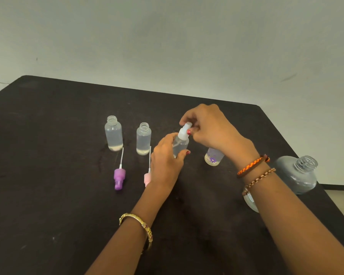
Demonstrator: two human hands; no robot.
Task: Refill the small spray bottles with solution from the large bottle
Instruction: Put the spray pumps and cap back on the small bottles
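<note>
Twisting white spray cap [185, 131] on small bottle [180, 146].
Left hand [167, 157] grips body; right hand [205, 126] pinches cap. Light, thin plastic, probably slippery: hold mid-body.

Four small spray bottles [113, 133] (two uncapped), two loose spray heads [119, 176], one large bottle [298, 173].

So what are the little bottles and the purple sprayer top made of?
The two open small bottles look like clear, slightly frosted plastic: you see liquid through them, and the necks have moulded screw threads. The purple sprayer top looks like shiny coloured plastic with a thin white tube. Glass is possible for the bottles, but unlikely.
</note>
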